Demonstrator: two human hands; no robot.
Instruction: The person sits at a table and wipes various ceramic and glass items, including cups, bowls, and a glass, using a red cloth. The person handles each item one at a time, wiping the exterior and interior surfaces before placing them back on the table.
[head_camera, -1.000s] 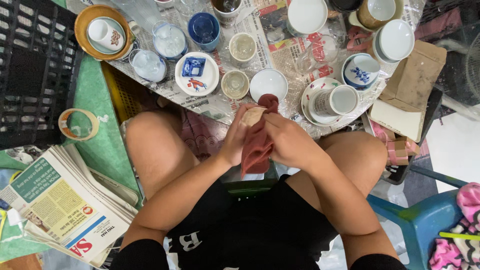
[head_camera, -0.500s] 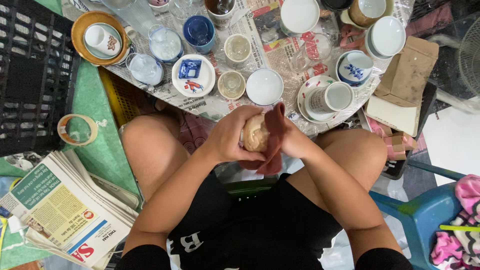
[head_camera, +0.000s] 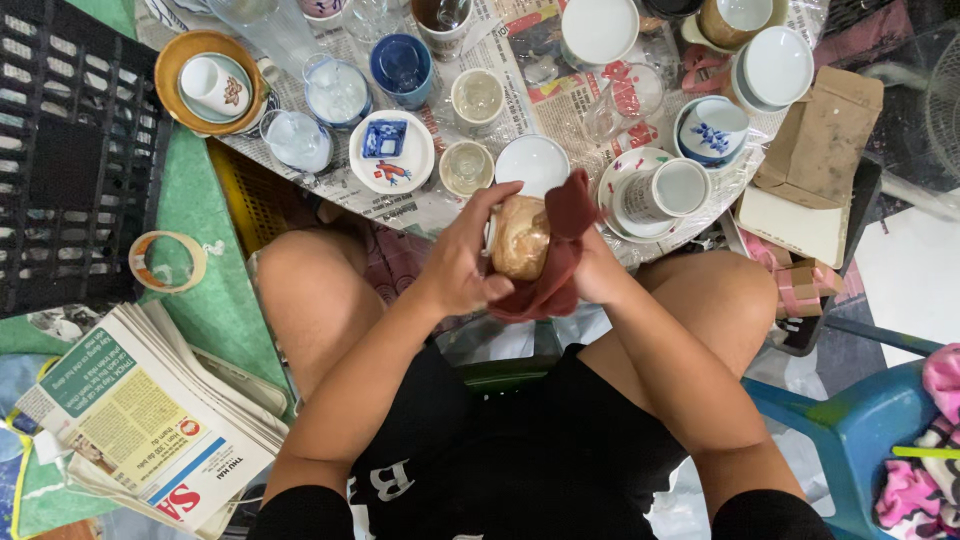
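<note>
I sit with my knees apart in front of a low table. My left hand (head_camera: 462, 262) grips a small tan ceramic cup (head_camera: 520, 238) from the left side. My right hand (head_camera: 596, 272) presses a dark red cloth (head_camera: 560, 250) around the cup's right side and bottom; most of this hand is hidden by the cloth. Both hands hover just above the table's near edge, in front of a white bowl (head_camera: 533, 162).
A newspaper-covered table (head_camera: 420, 205) holds several cups, bowls, glasses and saucers. A black plastic crate (head_camera: 70, 150) stands at left, a tape roll (head_camera: 166, 262) and stacked newspapers (head_camera: 150, 420) lie on green matting. A cardboard box (head_camera: 815, 165) sits right, a blue chair (head_camera: 860, 430) lower right.
The cup has turned in my hands so its tan side shows. The red cloth, hanging down a second ago, is now bunched around the cup's right side and underside.
</note>
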